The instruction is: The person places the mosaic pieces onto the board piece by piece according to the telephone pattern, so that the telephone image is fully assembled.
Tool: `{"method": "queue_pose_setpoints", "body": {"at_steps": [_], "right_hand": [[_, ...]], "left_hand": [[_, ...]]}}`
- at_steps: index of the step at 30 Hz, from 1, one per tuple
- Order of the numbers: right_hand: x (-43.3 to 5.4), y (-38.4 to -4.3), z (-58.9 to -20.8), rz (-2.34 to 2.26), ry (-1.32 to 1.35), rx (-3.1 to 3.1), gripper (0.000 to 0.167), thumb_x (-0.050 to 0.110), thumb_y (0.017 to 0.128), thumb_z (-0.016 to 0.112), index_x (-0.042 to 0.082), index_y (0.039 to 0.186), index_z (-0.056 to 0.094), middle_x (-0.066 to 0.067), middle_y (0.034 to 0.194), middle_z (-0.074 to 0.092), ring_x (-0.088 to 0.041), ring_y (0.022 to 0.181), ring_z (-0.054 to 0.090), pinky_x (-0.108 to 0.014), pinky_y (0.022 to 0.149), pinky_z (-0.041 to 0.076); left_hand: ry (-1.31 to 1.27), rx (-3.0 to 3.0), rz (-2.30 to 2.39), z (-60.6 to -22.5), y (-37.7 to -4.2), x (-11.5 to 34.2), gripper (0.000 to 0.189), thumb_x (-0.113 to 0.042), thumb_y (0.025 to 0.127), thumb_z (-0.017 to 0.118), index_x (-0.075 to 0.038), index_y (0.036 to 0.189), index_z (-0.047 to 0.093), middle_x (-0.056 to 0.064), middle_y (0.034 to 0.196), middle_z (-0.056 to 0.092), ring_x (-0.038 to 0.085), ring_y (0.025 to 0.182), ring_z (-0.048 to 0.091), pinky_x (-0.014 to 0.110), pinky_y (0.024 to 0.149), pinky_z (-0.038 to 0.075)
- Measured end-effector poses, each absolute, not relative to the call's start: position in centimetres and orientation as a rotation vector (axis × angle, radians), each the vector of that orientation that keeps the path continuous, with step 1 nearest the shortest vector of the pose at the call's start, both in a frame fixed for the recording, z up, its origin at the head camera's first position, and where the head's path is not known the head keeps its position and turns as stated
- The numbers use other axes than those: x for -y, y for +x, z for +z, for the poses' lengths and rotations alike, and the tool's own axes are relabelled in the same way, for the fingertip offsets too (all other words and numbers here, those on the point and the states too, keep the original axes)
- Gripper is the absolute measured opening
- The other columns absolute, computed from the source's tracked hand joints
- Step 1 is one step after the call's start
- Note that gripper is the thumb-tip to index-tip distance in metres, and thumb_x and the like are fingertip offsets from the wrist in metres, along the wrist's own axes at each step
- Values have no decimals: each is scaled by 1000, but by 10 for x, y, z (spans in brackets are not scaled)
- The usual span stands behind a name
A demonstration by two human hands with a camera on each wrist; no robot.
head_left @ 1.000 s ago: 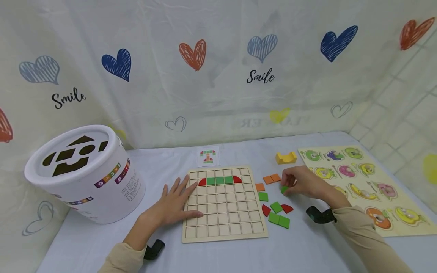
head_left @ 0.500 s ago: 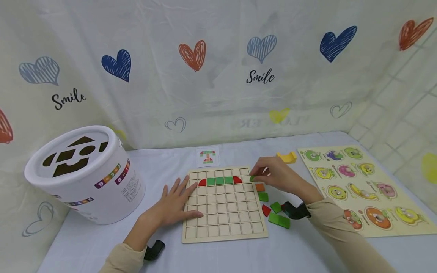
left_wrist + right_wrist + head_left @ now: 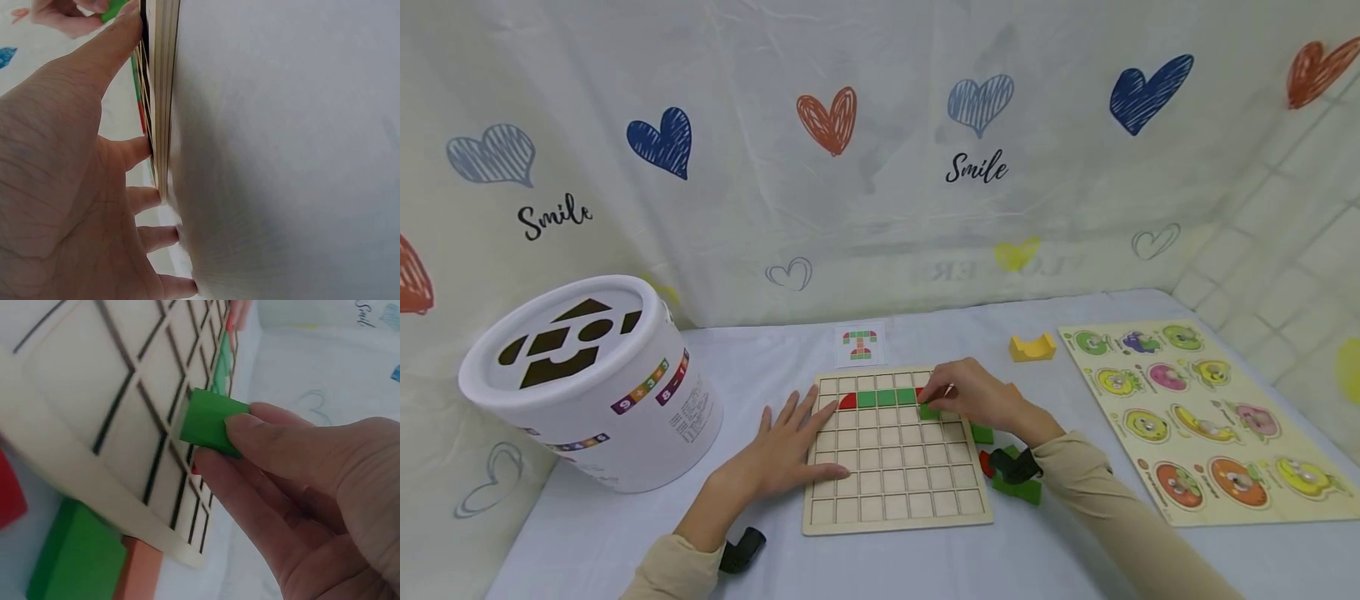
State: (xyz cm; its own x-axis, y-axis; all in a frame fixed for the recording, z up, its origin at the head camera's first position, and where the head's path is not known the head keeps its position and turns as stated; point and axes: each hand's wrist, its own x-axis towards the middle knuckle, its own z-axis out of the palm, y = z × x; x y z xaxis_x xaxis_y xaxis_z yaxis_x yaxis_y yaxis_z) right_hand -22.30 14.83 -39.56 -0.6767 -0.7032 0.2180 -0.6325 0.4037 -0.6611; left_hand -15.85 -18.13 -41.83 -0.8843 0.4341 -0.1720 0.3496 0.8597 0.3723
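A wooden grid board [image 3: 891, 483] lies on the white cloth. My left hand [image 3: 786, 454] rests with spread fingers on its left side, thumb and index finger on the board. Between thumb and fingers, my right hand [image 3: 981, 396] pinches a green square tile [image 3: 209, 419], held at a tilt close over the grid near the row's right end. Along the board's upper part runs a row with a red quarter-round piece [image 3: 848, 402] at the left, green squares [image 3: 886, 397], and another red piece mostly hidden by my right fingers. Behind the board lies a small pattern card [image 3: 860, 345].
Loose green tiles [image 3: 1021, 490] and a red piece [image 3: 986, 463] lie right of the board, partly under my right wrist. Farther back sits a yellow arch block [image 3: 1032, 348]. A fruit puzzle board [image 3: 1191, 385] lies at the right, a white bucket [image 3: 688, 442] stands at the left.
My right hand has picked up the green tile from the cloth and carried it left over the board, beneath the row's right end. My left hand has stayed in place.
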Motion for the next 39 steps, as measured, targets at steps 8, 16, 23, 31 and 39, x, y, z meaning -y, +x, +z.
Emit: {"method": "queue_pose_setpoints", "body": {"at_steps": [8,16,23,31,39], "right_hand": [[-149,-224,-399,-1132,-1181,-2535,12,-8,88,78,-2,98,80,-10,97,74,-23,90,72,-26,79,60],[-146,-225,-399,-993,-1238,-2599,14,-8,88,78,-4,101,81,-8,94,74,-18,87,72,-23,76,59],[-142,-223,-399,-881,-1277,-2663,15,-9,87,78,-5,101,81,-6,89,70,-17,83,70,-22,72,58],[-137,-220,-396,-775,-1290,-2711,14,-9,86,79,-6,100,81,-8,90,70,-19,83,70,-21,73,57],[-137,-219,-396,-758,-1285,-2729,11,-11,86,78,-3,93,82,-7,89,71,-17,82,69,-21,72,57]], "left_hand": [[597,-2786,484,-417,-157,181,100,-70,92,64,-15,167,27,19,175,7,47,159,4,77,118,3],[604,-2791,481,-417,-157,182,100,-70,92,64,-15,167,27,20,174,8,50,158,6,78,117,4],[602,-2787,482,-417,-157,181,101,-71,92,64,-15,168,26,20,174,8,50,158,5,78,117,3],[596,-2789,479,-415,-156,181,101,-71,92,64,-15,167,27,20,174,9,50,158,7,78,117,4],[595,-2791,480,-416,-156,181,101,-71,92,64,-16,167,27,20,174,8,50,158,6,77,118,4]]}}
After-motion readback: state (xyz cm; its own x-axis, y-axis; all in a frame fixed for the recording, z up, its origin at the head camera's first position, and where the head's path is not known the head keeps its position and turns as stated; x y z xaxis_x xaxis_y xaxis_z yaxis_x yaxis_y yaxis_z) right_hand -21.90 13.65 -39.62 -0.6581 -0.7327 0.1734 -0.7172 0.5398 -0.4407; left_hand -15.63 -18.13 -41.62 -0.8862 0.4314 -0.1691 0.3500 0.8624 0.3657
